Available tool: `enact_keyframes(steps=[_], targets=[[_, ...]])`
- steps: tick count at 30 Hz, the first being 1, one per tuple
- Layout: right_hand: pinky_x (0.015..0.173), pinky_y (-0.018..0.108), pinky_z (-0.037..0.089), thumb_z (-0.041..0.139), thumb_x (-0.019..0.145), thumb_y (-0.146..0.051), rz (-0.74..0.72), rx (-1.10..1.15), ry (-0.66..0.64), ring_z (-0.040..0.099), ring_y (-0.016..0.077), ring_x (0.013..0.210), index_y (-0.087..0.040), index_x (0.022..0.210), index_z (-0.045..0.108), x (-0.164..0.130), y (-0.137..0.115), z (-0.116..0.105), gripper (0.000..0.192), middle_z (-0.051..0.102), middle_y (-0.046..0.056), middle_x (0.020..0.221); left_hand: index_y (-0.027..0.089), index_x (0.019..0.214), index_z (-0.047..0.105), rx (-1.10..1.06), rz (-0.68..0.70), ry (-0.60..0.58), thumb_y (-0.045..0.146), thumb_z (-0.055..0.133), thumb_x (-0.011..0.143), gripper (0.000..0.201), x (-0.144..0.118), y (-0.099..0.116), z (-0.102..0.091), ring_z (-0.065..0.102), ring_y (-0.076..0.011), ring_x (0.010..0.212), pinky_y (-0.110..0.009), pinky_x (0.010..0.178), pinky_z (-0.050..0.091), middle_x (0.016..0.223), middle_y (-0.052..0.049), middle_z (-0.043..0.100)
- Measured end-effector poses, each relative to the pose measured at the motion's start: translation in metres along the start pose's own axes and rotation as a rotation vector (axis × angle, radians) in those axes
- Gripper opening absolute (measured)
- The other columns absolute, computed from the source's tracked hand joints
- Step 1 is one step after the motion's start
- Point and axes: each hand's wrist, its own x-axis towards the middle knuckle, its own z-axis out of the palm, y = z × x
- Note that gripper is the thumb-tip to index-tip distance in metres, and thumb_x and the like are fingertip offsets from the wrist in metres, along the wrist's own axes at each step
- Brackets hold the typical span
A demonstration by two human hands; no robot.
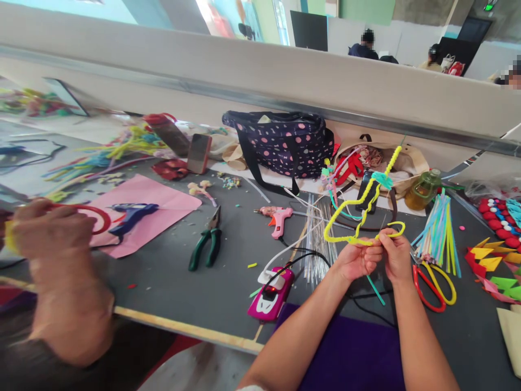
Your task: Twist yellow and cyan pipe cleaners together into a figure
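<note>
Left hand: my left hand [358, 259] is closed, pinching the bottom of the yellow pipe cleaner shape [363, 213] between thumb and fingers.
Right hand: my right hand [395, 255] is closed too, gripping the same wire just beside the left, at its 3 o'clock.
Pipe cleaner shape: held above the grey table [228, 271], rising toward 12 o'clock, with a teal wrap [381, 179] near the top and a loop at the bottom right.
Around my hands: red and yellow scissors [433, 282] at 4 o'clock, a bundle of coloured sticks [437, 233] at 2 o'clock, a pink glue gun [279, 218] at 9 o'clock, green pliers [208, 244] farther out that way.
Neighbour: another person's hand [51, 228] at far 9 o'clock, busy with a red ring [95, 217].
Risk, shape: I judge a hard twist at the pinch could kink the wire or pull the loop out of form.
Risk, cable: a black cable [366, 307] runs under my wrists; dropping my arms could snag it and drag the pink power block [272, 293].
</note>
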Motion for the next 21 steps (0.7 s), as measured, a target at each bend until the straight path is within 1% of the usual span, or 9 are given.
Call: enact_keyframes(steps=[4, 10, 12, 16, 19, 21], targets=[[0.058, 0.023, 0.04, 0.071, 0.071, -0.034, -0.035, -0.089, 0.02, 0.051, 0.0112, 0.061, -0.018, 0.071, 0.063, 0.0009, 0.0023, -0.001, 0.018, 0.058, -0.003, 0.064, 0.016, 0.072, 0.044, -0.006, 0.018, -0.008, 0.021, 0.046, 0.086, 0.015, 0.0013, -0.0018, -0.0011, 0.028, -0.0061, 0.044, -0.012, 0.037, 0.029, 0.057, 0.005, 0.029], [0.056, 0.022, 0.038, 0.068, 0.072, -0.034, -0.053, -0.158, 0.015, 0.049, 0.0109, 0.06, -0.017, 0.07, 0.063, 0.0031, 0.0027, -0.0041, 0.018, 0.056, -0.003, 0.064, 0.016, 0.071, 0.044, -0.025, -0.013, -0.017, 0.015, 0.049, 0.082, 0.012, 0.0027, -0.0018, -0.0017, 0.032, -0.0057, 0.043, -0.013, 0.037, 0.028, 0.057, 0.005, 0.028], [0.054, 0.022, 0.037, 0.068, 0.071, -0.035, -0.022, -0.157, -0.002, 0.048, 0.0107, 0.059, -0.017, 0.069, 0.063, 0.0041, 0.0017, -0.0056, 0.018, 0.056, -0.002, 0.063, 0.016, 0.07, 0.043, -0.018, -0.024, -0.028, 0.013, 0.049, 0.081, 0.012, 0.003, -0.0007, -0.0019, 0.031, -0.0052, 0.042, -0.013, 0.036, 0.027, 0.056, 0.006, 0.026], [0.047, 0.02, 0.032, 0.07, 0.068, -0.036, 0.088, -0.097, -0.043, 0.044, 0.0089, 0.052, -0.017, 0.066, 0.061, 0.0054, -0.0003, -0.0086, 0.022, 0.053, -0.004, 0.058, 0.017, 0.067, 0.039, 0.039, -0.05, -0.023, 0.013, 0.049, 0.081, 0.017, 0.0034, -0.0007, -0.0014, 0.027, -0.0049, 0.04, -0.012, 0.035, 0.025, 0.054, 0.007, 0.022], [0.044, 0.019, 0.031, 0.072, 0.066, -0.037, 0.129, -0.054, -0.058, 0.045, 0.0088, 0.051, -0.017, 0.066, 0.059, 0.0053, -0.001, -0.0093, 0.024, 0.054, -0.003, 0.057, 0.017, 0.068, 0.04, 0.087, -0.01, -0.023, 0.016, 0.05, 0.082, 0.018, 0.0049, -0.0037, -0.0015, 0.027, -0.0053, 0.04, -0.013, 0.035, 0.025, 0.054, 0.006, 0.022], [0.043, 0.019, 0.032, 0.072, 0.065, -0.037, 0.123, -0.042, -0.048, 0.047, 0.0094, 0.05, -0.017, 0.067, 0.059, 0.0054, -0.0008, -0.0091, 0.024, 0.055, -0.003, 0.056, 0.016, 0.069, 0.044, 0.132, 0.042, -0.032, 0.018, 0.051, 0.083, 0.015, 0.0077, -0.0062, -0.0028, 0.031, -0.0057, 0.041, -0.013, 0.036, 0.029, 0.054, 0.006, 0.026]])
